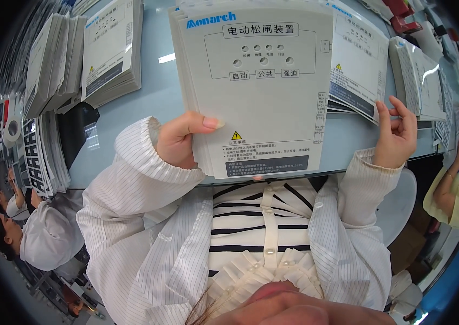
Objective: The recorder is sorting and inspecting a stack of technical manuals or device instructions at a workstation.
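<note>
While left grip (180, 142) holds panels (262, 111) — pile (360, 59) behind partly covered, stacks (111, 49) leftward.

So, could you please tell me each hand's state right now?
Left hand: closed on the front printed sheets.
Right hand: open, loosely curled, at the edge of the right-hand sheets; contact unclear.

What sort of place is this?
Probably a workshop or factory: stacks of matching printed sheets stand on a worktable, with a person in white and a person in yellow nearby.
</note>
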A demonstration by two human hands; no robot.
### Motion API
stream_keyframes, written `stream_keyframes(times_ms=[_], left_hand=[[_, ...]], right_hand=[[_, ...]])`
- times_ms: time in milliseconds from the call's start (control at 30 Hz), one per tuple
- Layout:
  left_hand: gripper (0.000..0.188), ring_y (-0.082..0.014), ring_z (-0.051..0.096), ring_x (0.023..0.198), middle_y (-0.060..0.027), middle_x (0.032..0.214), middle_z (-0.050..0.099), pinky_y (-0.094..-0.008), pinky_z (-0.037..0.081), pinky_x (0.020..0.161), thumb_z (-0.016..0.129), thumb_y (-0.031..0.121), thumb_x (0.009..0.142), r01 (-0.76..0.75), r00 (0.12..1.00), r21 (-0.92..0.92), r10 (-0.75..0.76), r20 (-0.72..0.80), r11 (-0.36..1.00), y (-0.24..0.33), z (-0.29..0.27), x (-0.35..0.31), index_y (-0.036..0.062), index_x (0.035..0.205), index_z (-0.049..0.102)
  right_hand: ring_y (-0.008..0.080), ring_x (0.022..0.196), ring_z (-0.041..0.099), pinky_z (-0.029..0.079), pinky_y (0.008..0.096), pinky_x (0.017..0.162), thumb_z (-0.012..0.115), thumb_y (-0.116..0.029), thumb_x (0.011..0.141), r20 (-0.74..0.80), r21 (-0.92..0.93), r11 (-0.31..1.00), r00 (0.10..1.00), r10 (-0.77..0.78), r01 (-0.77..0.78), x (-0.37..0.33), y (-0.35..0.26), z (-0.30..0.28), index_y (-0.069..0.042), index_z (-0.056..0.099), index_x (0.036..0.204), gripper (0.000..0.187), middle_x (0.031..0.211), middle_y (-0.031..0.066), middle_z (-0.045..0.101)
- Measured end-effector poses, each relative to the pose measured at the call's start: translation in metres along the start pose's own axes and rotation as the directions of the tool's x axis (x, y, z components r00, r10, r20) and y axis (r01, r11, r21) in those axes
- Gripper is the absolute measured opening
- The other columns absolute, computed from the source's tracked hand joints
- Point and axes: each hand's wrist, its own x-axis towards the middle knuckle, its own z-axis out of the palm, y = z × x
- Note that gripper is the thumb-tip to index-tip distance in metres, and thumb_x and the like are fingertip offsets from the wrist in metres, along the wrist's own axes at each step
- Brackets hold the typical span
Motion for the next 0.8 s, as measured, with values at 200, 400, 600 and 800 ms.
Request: stream_keyframes(times_ms=[200,400,600,800], left_hand=[[0.068,-0.0353,0.055,0.108,-0.0226,0.121,0.05,-0.0443,0.048,0.089,0.059,0.027,0.077,0.077,0.996,0.038,-0.078,0.033,0.996,0.006,0.005,0.0,-0.0019,0.133,0.032],[0.07,-0.0353,0.052,0.112,-0.0235,0.124,0.048,-0.0442,0.047,0.089,0.06,0.029,0.078,0.05,0.995,0.018,-0.052,0.087,0.999,0.0,0.0,0.005,-0.0025,0.134,0.032],[0.068,-0.0342,0.052,0.112,-0.023,0.126,0.047,-0.0442,0.047,0.09,0.06,0.03,0.079,0.054,0.995,0.01,-0.055,0.082,0.998,-0.003,-0.006,0.005,-0.0017,0.134,0.033],[0.064,-0.035,0.053,0.11,-0.0217,0.127,0.047,-0.0469,0.048,0.089,0.058,0.029,0.081,0.077,0.985,-0.022,-0.073,0.157,0.997,0.0,-0.005,0.005,-0.0017,0.133,0.034]], right_hand=[[0.0072,0.06,0.048,0.037,0.0196,0.056,0.074,-0.004,0.072,0.476,0.391,0.92,0.863,-0.169,-0.035,-0.023,-0.035,0.002,0.003,0.064,0.09,0.022,0.078,0.0017,0.058],[0.0071,0.053,0.047,0.036,0.019,0.049,0.076,-0.003,0.069,0.653,0.491,0.856,0.719,-0.24,-0.16,-0.034,-0.052,0.005,0.002,0.066,0.081,0.016,0.072,0.0045,0.061],[0.0073,0.053,0.047,0.036,0.0189,0.049,0.074,-0.001,0.069,0.648,0.463,0.874,0.728,-0.222,-0.146,-0.031,-0.052,0.001,0.002,0.066,0.081,0.014,0.073,0.0055,0.062],[0.0049,0.055,0.046,0.033,0.0167,0.049,0.072,-0.002,0.073,0.591,0.402,0.838,0.804,0.07,-0.369,-0.025,-0.048,-0.005,0.004,0.063,0.082,0.014,0.072,0.0023,0.058]])
